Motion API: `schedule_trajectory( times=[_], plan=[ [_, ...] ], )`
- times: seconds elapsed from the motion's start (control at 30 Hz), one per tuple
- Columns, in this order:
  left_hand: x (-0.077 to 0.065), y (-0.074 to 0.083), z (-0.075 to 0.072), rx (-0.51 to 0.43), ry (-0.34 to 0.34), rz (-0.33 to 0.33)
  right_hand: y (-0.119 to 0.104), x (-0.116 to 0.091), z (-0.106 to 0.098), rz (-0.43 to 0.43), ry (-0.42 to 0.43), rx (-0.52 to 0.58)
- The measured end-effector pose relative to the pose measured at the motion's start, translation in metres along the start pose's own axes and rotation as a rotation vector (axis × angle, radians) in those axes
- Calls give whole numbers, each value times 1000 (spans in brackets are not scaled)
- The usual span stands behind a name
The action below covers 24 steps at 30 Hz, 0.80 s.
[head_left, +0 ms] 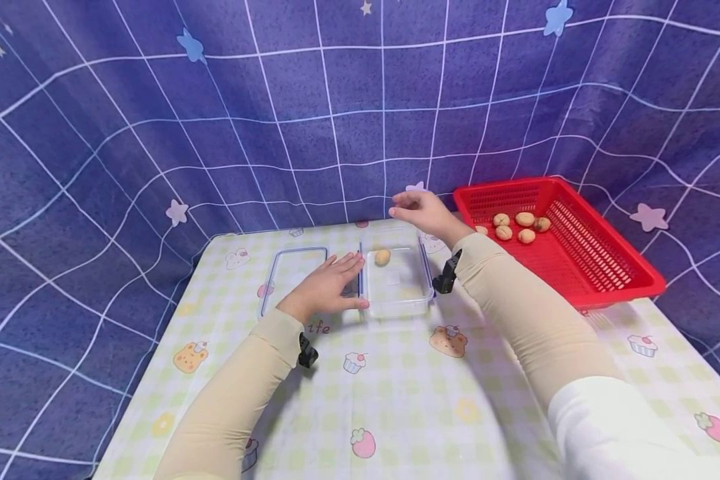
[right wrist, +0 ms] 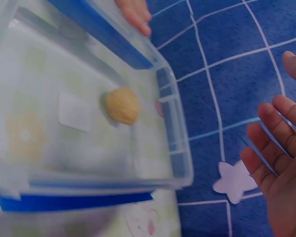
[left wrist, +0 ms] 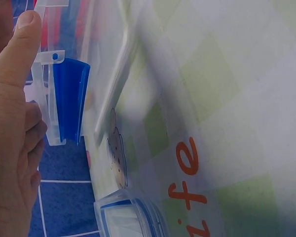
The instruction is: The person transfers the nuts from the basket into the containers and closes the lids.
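Checked tablecloth point(head_left: 408, 407): red basket point(head_left: 567, 267) near container point(head_left: 399, 308); left hand point(head_left: 330, 288) partly hides lid point(head_left: 289, 270).

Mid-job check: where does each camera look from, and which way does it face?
Head: worn on the head, facing forward and down over the clear container and red basket; left hand, right hand and both forearms show.
Left wrist: on that wrist, facing the container's blue latch; part of the left hand shows.
Right wrist: on that wrist, facing into the container; right hand and left fingertips show.
Head and right wrist share the walnut inside.
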<state>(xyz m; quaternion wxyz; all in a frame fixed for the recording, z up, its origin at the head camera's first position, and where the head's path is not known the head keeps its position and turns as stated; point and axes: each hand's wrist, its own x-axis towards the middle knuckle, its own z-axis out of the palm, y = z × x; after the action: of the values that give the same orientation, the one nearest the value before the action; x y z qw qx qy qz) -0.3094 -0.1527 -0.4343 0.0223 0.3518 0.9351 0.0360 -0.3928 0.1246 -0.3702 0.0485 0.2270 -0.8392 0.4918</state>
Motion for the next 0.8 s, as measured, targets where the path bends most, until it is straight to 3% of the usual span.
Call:
schedule_trajectory(
  times=[0.4,0.8],
  plan=[
    [-2,-1,1,-6,-1,-8,-11,-8,-47,33,52,43],
    [-1,-2,4,-6,-3,-7,4,-24,-87,60,129,11]
  ],
)
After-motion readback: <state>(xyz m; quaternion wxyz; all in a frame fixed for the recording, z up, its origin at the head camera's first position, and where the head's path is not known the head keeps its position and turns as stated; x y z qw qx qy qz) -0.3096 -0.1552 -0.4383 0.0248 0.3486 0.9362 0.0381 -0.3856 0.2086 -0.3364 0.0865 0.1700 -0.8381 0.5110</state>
